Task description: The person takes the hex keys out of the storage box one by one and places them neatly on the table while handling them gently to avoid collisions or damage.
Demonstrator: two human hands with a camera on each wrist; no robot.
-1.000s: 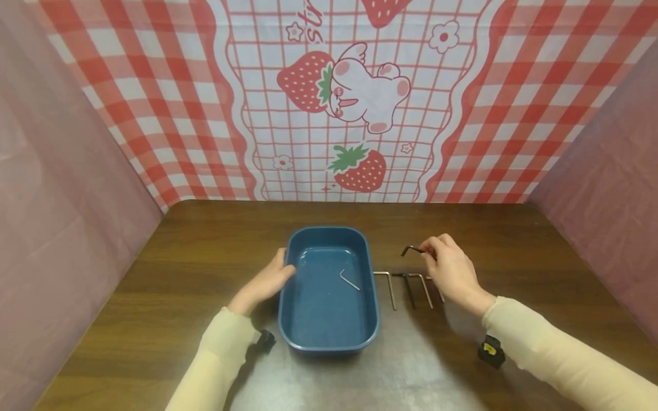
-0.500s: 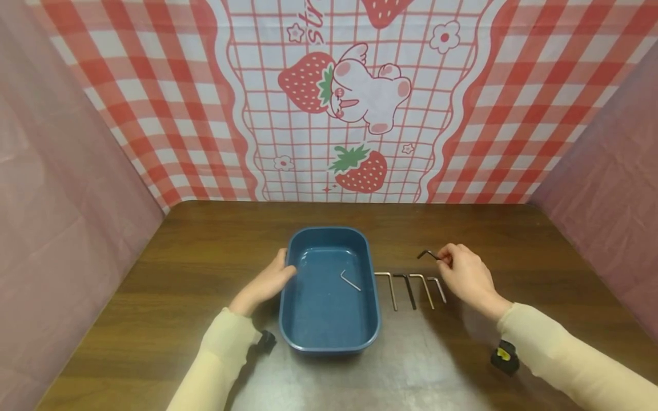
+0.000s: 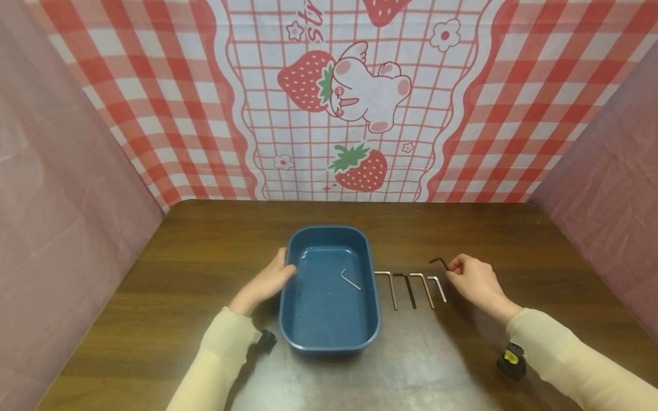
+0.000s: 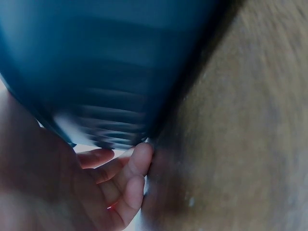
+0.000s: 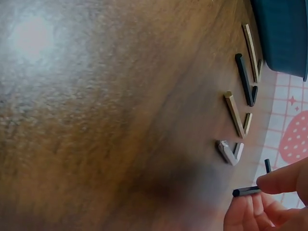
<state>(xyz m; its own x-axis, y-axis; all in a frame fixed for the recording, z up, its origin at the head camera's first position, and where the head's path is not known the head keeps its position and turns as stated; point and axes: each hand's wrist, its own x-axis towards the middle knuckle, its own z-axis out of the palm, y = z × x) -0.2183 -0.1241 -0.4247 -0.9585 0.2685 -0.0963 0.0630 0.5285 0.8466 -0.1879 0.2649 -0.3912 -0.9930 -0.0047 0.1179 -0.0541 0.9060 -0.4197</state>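
Note:
In the head view my left hand (image 3: 264, 283) holds the left rim of a blue plastic tub (image 3: 329, 346), thumb over the edge and fingers along the outer wall. A small silver hex key (image 3: 351, 280) lies inside the tub. My right hand (image 3: 477, 282) pinches a black hex key (image 3: 438, 261) between thumb and fingers, its bent end pointing left. Just left of that hand a row of hex keys lies on the table: a silver one (image 3: 438, 289), a brass-coloured one (image 3: 424, 290), a black one (image 3: 409, 291) and another brass-coloured one (image 3: 392, 290) beside the tub.
The brown wooden table (image 3: 205, 240) has a glossy reflection near its front. Behind it hangs a red-and-white strawberry cloth (image 3: 329, 142), with pink cloth (image 3: 77, 200) at both sides. Each wrist carries a small black camera.
My right hand has moved right and slightly toward me with the black hex key, uncovering the silver key at the row's right end. My left hand and the tub stay in place.

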